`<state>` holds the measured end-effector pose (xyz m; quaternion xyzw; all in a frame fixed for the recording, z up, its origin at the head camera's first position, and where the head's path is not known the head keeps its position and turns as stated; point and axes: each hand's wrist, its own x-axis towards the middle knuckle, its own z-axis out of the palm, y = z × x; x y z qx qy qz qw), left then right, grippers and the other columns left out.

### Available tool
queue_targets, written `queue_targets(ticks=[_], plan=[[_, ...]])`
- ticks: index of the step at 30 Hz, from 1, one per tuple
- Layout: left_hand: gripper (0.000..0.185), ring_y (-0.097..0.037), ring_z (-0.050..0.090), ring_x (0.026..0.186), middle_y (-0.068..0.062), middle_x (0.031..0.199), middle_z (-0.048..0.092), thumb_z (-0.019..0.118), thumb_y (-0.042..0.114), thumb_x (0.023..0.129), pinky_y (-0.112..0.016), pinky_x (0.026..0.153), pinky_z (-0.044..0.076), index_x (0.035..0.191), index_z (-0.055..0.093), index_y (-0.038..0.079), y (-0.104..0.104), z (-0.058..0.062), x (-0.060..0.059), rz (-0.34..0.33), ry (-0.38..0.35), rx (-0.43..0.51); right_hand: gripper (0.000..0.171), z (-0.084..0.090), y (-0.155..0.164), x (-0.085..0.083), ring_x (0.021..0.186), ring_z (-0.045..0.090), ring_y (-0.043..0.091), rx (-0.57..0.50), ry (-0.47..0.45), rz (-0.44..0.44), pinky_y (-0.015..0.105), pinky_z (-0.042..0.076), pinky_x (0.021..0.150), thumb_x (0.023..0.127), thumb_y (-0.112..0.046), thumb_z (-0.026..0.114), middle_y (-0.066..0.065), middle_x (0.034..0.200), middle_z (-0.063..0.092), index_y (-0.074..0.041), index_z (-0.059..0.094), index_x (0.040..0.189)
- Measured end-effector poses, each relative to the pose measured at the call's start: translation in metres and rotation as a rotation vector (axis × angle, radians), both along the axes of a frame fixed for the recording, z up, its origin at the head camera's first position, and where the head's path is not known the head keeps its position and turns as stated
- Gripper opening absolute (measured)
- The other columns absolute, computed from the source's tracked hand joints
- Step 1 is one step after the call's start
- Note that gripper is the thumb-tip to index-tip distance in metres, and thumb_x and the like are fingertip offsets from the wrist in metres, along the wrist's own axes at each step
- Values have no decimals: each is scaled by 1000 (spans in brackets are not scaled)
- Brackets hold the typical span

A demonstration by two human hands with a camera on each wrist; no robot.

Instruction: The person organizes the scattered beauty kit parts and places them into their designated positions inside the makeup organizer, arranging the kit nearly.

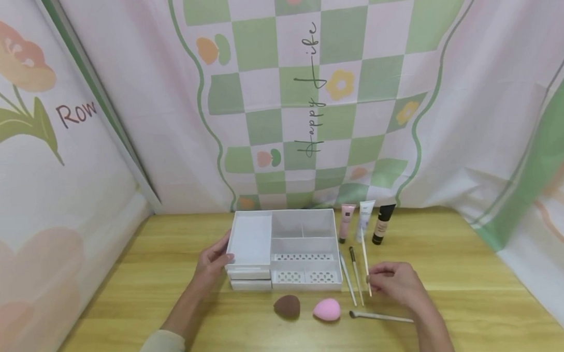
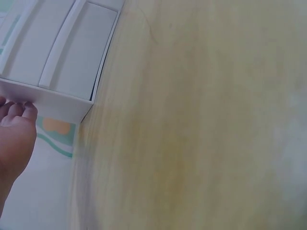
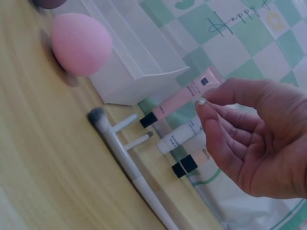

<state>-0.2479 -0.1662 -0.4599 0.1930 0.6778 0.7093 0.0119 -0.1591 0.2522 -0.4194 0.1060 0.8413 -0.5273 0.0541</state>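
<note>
L hand (image 1: pixel 212 262) w/ grip on wht organizer (image 1: pixel 250 236), R hand (image 1: pixel 397 280) w/ slim wht stick (image 1: pixel 365 256) in pinch

The checked hanging (image 1: pixel 302 87) carries the script "Happy Life", running vertically. The left hanging (image 1: pixel 26 185) reads "Row". Print on the pink tube (image 1: pixel 346 223), white tube (image 1: pixel 365 215) and black-capped tube (image 1: pixel 382 225) is too small to read.

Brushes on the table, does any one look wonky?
A little: one brush lies sideways near the front, while two slim tools beside the white organizer run front to back. Nothing looks spilled.
</note>
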Motion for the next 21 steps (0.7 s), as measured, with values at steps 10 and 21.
queue_targets(ticks=[10,21], plan=[[68,-12,34,148,-26,166,18,53,-4,92,-12,112,39,153,25,-13,1,1,1,-14,-26,31,38,1,-4,0,79,69,8,-52,40,88,23,64,73,91,-3,66,17,98,77,19,60,122],[65,-34,20,153,-25,166,19,51,-3,94,-8,112,36,153,26,-12,1,2,1,-18,-14,1,39,6,-13,0,79,68,9,-91,36,16,20,62,71,91,-5,65,11,95,76,17,61,122]])
